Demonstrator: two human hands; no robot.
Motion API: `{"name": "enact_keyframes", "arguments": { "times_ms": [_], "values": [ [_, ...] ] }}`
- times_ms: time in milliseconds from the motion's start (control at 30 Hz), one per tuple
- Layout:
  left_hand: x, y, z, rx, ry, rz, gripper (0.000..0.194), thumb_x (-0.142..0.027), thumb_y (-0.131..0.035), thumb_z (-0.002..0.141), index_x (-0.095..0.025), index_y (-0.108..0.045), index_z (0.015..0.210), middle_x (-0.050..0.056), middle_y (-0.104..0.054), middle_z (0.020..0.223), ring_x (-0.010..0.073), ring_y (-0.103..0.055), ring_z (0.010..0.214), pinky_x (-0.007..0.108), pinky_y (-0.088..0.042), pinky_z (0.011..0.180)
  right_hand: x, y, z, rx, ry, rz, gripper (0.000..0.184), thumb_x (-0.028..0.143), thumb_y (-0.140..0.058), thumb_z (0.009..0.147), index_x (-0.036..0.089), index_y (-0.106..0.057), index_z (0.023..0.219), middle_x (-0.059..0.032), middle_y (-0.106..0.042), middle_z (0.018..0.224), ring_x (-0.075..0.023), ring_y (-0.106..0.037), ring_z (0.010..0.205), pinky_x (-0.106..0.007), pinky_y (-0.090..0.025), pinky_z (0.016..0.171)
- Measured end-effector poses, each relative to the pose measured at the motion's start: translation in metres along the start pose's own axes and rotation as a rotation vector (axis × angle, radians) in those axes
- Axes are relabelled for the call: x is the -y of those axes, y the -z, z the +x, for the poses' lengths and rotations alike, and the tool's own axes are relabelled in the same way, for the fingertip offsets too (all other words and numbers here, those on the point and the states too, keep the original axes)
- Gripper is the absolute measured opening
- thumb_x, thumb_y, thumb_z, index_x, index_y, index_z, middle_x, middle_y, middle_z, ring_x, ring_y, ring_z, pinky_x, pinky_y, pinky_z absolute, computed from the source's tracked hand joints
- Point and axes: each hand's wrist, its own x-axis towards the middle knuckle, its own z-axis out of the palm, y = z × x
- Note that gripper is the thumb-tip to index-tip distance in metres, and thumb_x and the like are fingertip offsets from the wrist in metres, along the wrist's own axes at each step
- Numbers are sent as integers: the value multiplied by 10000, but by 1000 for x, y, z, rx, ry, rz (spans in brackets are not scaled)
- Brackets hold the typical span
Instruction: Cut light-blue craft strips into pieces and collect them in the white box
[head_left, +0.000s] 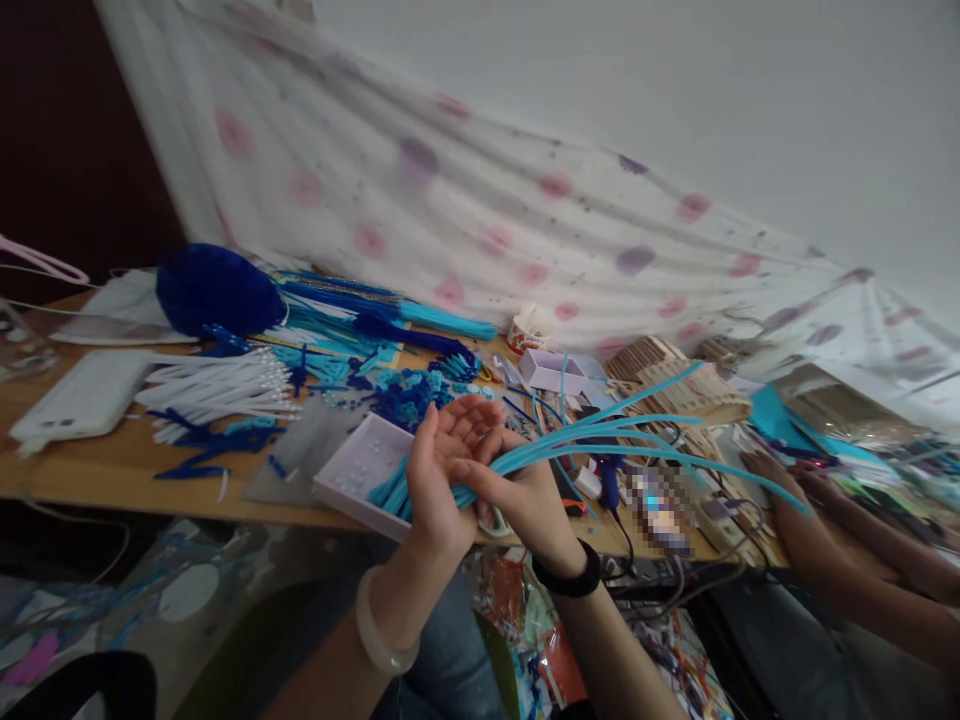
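Note:
My right hand (521, 490), with a black band at the wrist, is closed round a bunch of light blue pipe cleaners (592, 435). Their free ends fan out to the right over the table. My left hand (442, 465), wearing a pale bangle, lies against my right hand with its palm turned up. Its fingers are loosely curled, and none of them is seen wrapped round the stems. More light blue stem ends show left of it, over a white box (364, 455) holding small clear beads. Whether these belong to the same bunch is hidden behind my left hand.
White stems (221, 390), dark blue pieces (199, 445) and a white phone-like object (82, 395) lie on the left. Behind are blue pipe cleaner bundles (442, 318) and a small lilac box (553, 370). A glue gun (609, 480) and another person's arms (832, 560) are on the right.

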Motion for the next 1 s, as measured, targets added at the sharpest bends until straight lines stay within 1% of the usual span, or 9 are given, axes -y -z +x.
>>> {"name": "enact_keyframes", "arguments": {
  "times_ms": [67,167,267,400,533,700,800,900,1000],
  "values": [
    [0,1,-2,11,-1,8,489,-400,-384,977,-130,-739,778,97,-746,805,182,-710,803,281,-533,803,-1,1,0,26,-24,7,380,398,-808,744,220,-487,642,85,-500,395,-73,-419,290,-175,-307,307],
    [-2,2,-4,-5,-9,8,491,-429,-397,963,-142,-729,744,91,-734,770,186,-702,781,284,-538,774,-1,3,0,46,-6,-16,364,403,-788,772,214,-500,654,82,-500,418,-71,-416,310,-180,-301,325],
    [-3,3,-4,-4,-27,9,502,-430,-384,962,-147,-725,727,88,-722,745,177,-691,756,274,-538,749,1,5,1,68,37,-71,322,376,-777,788,202,-533,668,73,-506,482,-71,-440,363,-193,-329,369],
    [-3,5,-4,27,-63,48,487,-431,-387,965,-152,-719,742,73,-708,737,159,-671,733,250,-530,730,5,7,2,115,41,-149,254,345,-755,806,190,-584,700,51,-540,584,-77,-461,449,-212,-365,439],
    [-1,7,-3,35,-102,103,457,-431,-411,956,-160,-700,730,56,-679,706,160,-653,705,256,-523,710,6,8,3,118,103,-230,218,327,-746,809,193,-623,688,23,-576,645,-122,-530,597,-250,-438,564],
    [-1,7,-3,-18,-108,131,433,-415,-434,951,-166,-682,699,40,-666,699,147,-645,678,240,-523,675,4,5,4,135,55,-174,63,248,-753,773,201,-711,775,-23,-687,822,-173,-631,760,-312,-504,724],
    [-2,6,-3,-58,-108,118,430,-415,-438,947,-166,-677,689,37,-670,698,145,-650,664,239,-529,661,4,2,4,133,22,-136,34,195,-740,752,204,-708,759,-14,-684,792,-167,-627,732,-309,-498,714],
    [-2,7,-2,-54,-138,93,414,-422,-458,936,-171,-670,685,34,-670,678,140,-645,645,234,-529,650,4,0,4,141,-10,-124,49,162,-720,734,199,-688,734,0,-664,740,-158,-611,689,-297,-488,685],
    [-2,9,-2,-41,-165,83,391,-435,-501,917,-175,-673,681,34,-677,675,138,-648,650,227,-530,655,5,-2,6,141,-8,-137,48,152,-706,722,194,-686,736,4,-655,726,-159,-600,694,-304,-484,710]
  ]
}}
